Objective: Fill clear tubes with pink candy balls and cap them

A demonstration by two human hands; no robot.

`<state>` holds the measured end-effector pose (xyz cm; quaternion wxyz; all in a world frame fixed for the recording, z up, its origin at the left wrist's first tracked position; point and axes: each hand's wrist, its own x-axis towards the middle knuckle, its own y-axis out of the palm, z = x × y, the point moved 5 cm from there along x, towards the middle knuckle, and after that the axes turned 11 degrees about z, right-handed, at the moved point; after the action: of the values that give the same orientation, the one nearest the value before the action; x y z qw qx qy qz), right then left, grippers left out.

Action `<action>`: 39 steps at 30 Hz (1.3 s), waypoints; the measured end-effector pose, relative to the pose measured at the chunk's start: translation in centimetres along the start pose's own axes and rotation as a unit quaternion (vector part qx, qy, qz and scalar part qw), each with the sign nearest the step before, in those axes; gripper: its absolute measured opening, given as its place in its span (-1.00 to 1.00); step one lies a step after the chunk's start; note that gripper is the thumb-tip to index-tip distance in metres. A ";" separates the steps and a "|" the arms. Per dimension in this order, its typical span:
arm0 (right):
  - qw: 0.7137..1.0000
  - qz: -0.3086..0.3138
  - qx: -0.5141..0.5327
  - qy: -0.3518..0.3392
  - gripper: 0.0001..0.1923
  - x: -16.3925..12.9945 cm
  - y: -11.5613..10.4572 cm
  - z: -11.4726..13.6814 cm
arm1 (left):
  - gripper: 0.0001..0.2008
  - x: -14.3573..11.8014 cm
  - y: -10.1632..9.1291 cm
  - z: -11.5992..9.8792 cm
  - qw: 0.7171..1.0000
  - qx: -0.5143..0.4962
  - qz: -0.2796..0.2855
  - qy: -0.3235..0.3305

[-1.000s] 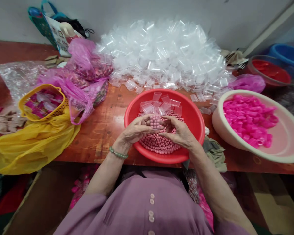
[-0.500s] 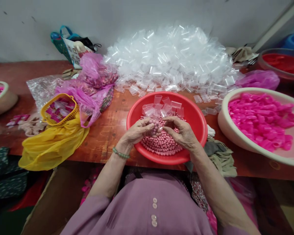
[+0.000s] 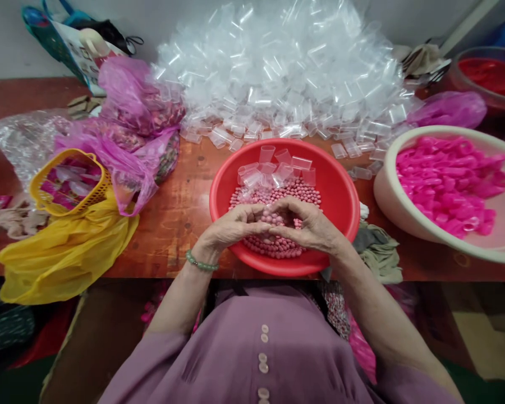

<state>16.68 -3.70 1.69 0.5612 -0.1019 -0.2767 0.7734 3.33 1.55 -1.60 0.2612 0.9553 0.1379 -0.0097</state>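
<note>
In the head view my left hand (image 3: 235, 225) is closed, with thumb and fingers around a clear plastic tube (image 3: 271, 217) that shows pink beads inside. My right hand (image 3: 313, 224) meets it from the other side, thumb and forefinger curved to the same spot; whatever its fingertips pinch is hidden. Both hands are over a red basin (image 3: 348, 196). Round pink beads (image 3: 305, 192) cover its bottom, and several clear tubes (image 3: 267, 168) lie on them toward the far side.
A large heap of clear tubes (image 3: 278, 73) lies behind the basin. On the right stands a cream tub (image 3: 387, 196) of bright pink plastic parts (image 3: 450, 185), beside a crumpled cloth (image 3: 379, 255). Leftward are a yellow basket (image 3: 105, 185), a yellow bag (image 3: 67, 252) and pink plastic bags (image 3: 126, 84).
My hands have come together; the gap between their fingertips has closed, the right fingers now at the tube. The view has shifted, so the bags at left sit further left.
</note>
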 end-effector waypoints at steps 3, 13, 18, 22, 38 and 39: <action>0.999 0.023 0.039 0.018 -0.76 0.1 0.2 -0.1 | -0.69 0.1 0.2 0.2 1.000 -0.013 0.013 -0.014; 0.991 0.073 0.108 0.038 -0.71 0.5 0.9 -0.3 | -0.72 0.3 0.2 -0.4 0.998 0.061 -0.017 0.001; 0.989 0.084 0.107 0.051 -0.74 0.5 0.8 -0.2 | -0.75 0.3 0.0 -0.2 0.998 0.067 -0.004 0.001; 0.991 0.100 0.077 0.041 -0.77 0.5 0.7 0.0 | -0.78 0.3 0.0 -0.1 0.996 0.087 0.009 0.010; 0.996 0.064 0.040 0.038 -0.74 0.3 0.6 -0.2 | -0.78 0.1 0.3 -0.5 0.993 0.112 -0.011 -0.029; 0.996 0.062 0.043 0.041 -0.72 0.3 0.7 -0.3 | -0.78 0.2 0.3 -0.6 0.993 0.115 -0.009 -0.027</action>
<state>16.18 -3.46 1.14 0.5267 -0.1265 -0.2134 0.8131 3.53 1.62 -0.98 0.1534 0.9770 0.1377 -0.0542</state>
